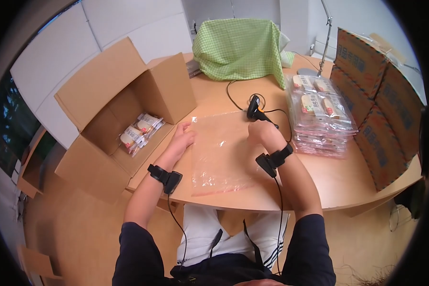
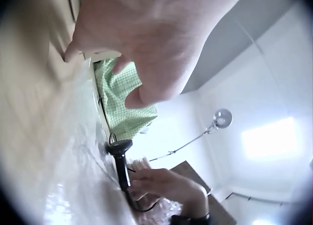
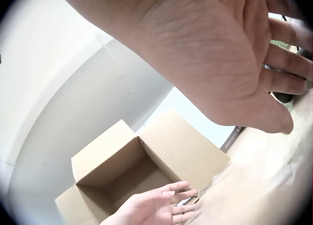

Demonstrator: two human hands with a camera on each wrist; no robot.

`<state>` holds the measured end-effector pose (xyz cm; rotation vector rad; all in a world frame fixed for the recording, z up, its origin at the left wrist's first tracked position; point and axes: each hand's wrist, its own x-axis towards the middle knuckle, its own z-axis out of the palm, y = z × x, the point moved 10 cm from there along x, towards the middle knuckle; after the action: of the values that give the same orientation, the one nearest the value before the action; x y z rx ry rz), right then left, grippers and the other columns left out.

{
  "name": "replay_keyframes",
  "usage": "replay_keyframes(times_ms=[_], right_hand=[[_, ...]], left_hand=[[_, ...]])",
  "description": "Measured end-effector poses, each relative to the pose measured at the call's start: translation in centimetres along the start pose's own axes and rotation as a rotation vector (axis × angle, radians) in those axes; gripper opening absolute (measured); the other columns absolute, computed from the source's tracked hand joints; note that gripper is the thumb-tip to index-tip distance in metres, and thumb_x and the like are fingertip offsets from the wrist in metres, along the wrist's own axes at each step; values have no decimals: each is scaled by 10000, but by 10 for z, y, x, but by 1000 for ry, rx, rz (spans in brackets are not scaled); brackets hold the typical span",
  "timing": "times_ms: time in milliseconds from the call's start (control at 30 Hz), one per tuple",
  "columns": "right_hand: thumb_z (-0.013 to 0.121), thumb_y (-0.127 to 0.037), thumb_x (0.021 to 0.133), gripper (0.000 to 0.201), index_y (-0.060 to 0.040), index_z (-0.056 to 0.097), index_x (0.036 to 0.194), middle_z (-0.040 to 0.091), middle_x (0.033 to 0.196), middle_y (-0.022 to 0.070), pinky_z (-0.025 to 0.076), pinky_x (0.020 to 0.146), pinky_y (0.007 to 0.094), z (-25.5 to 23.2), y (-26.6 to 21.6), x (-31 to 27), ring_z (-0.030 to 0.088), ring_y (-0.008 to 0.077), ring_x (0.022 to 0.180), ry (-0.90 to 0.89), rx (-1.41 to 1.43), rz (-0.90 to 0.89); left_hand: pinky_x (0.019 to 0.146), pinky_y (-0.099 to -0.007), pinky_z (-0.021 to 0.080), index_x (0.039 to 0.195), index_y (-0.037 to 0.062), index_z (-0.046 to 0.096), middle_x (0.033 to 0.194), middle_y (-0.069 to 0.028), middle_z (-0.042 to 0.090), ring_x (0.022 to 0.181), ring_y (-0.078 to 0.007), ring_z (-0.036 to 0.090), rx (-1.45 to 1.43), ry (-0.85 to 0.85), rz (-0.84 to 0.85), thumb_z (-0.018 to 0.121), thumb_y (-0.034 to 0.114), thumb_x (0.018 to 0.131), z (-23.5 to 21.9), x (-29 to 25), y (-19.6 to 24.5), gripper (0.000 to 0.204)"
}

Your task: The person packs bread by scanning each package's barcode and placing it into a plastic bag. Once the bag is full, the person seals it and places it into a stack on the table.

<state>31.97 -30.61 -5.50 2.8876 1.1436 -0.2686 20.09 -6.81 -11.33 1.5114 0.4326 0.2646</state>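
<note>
A clear plastic bag [image 1: 220, 155] lies flat on the table in front of the person, its pinkish edge nearest the body. Beside the bag's left edge is the left hand [image 1: 181, 139], fingers loosely extended and holding nothing. The right hand [image 1: 266, 133] is over the bag's right side, its fingers relaxed and slightly bent in the right wrist view. Just beyond that hand stands a black barcode scanner [image 1: 254, 108] with a cable; in the left wrist view the scanner [image 2: 120, 161] overlaps the right hand's fingers.
An open cardboard box [image 1: 114, 107] at the left holds several packaged food items [image 1: 142, 132]. Clear bags of similar packs [image 1: 321, 112] are stacked at the right, beside printed cardboard [image 1: 381, 109]. Behind are a green checked cloth [image 1: 238, 50] and a lamp [image 1: 326, 43].
</note>
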Motion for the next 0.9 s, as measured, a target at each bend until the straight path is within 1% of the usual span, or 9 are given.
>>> replay_keyframes(times_ms=[133,300,367,433,567,700,833,867,900], right_hand=[[556,-156,786,231,-15,730,842,709,918,200,553,766,392,12,-8,7,701,330,863,200,37,-183],[557,-176,793,236,-28,734,843,707,926,188,544,768,392,6,-21,-3,695,327,862,244,-12,-285],[553,-172,793,235,-31,734,844,707,935,189,544,762,395,16,-16,8,693,333,861,167,-7,-243],[552,-171,796,240,-30,737,854,708,933,190,543,759,397,27,-11,19,692,336,853,117,43,-202],[594,-238,802,260,-31,741,856,707,903,190,540,738,398,22,-15,13,693,331,834,49,7,-220],[629,-340,813,342,-17,737,848,704,880,194,536,700,397,7,-7,5,694,321,809,254,55,-298],[642,-509,827,526,10,725,808,709,850,177,559,663,387,2,-9,9,684,318,773,49,126,-247],[658,-521,824,607,61,675,994,703,855,187,577,666,368,-3,1,1,687,319,766,-137,332,-90],[658,-521,824,607,61,675,994,703,855,187,577,666,368,-1,1,6,687,319,766,-145,326,-103]], left_hand=[[761,-313,499,1426,52,251,1202,-134,509,913,-189,590,-163,44,39,661,117,861,-7,10,-5,701],[540,-267,455,1441,51,172,869,-69,590,689,-146,584,-178,12,-89,662,81,860,5,9,-10,760],[453,-247,400,1388,27,306,762,-46,588,579,-115,542,-106,40,-41,637,75,882,4,13,-6,606],[422,-233,369,1284,17,463,705,-25,577,530,-83,497,9,-151,-57,597,72,916,13,21,-14,395],[450,-233,397,1196,23,554,781,-47,641,563,-78,532,136,-37,95,559,79,949,5,14,2,254],[608,-258,530,1239,26,526,989,-132,712,759,-150,684,249,-48,242,523,104,990,4,-16,49,261],[713,-331,578,1239,23,519,1041,-167,697,912,-243,705,71,-64,310,505,140,1011,-18,-28,71,257],[736,-355,586,1236,24,518,1058,-182,690,942,-274,703,1,-90,361,499,148,1016,-23,-31,77,253],[736,-355,586,1236,24,518,1058,-182,690,942,-274,703,-2,-75,358,499,148,1016,-28,-31,77,253]])
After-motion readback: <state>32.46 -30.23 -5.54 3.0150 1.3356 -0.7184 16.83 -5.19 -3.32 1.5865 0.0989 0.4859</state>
